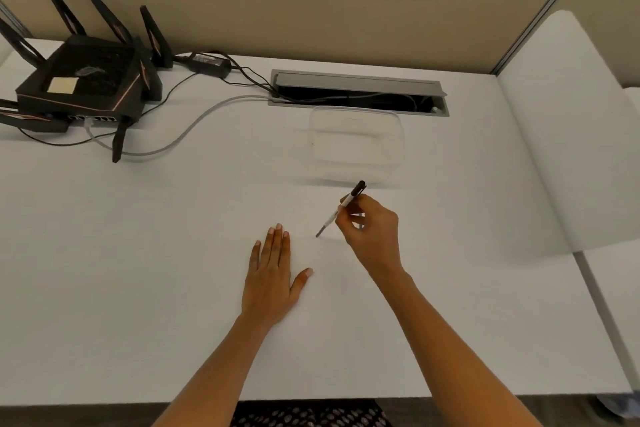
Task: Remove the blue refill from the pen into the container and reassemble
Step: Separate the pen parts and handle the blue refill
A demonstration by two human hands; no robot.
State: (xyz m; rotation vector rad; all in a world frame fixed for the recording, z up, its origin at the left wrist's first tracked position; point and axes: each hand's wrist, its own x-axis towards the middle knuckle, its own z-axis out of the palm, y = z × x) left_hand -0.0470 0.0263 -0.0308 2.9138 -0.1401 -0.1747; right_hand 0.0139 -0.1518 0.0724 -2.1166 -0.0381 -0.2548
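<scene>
Left hand (273,274) lying flat, fingers spread, holding nothing. Right hand (370,229) pinching slim black-capped white plastic pen (341,210) mid-barrel, tip touching white desk (138,253). Pen likely light, stiff, slippery: gripping both barrel ends advised. Clear plastic container (356,146) waiting just beyond.

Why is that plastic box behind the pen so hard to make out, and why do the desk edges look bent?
Head view: the clear container barely contrasts with the white table under soft, dim light, casting only a faint shadow; the wide-angle lens bows the straight edges; the pen in the right hand is slightly blurred.
</scene>
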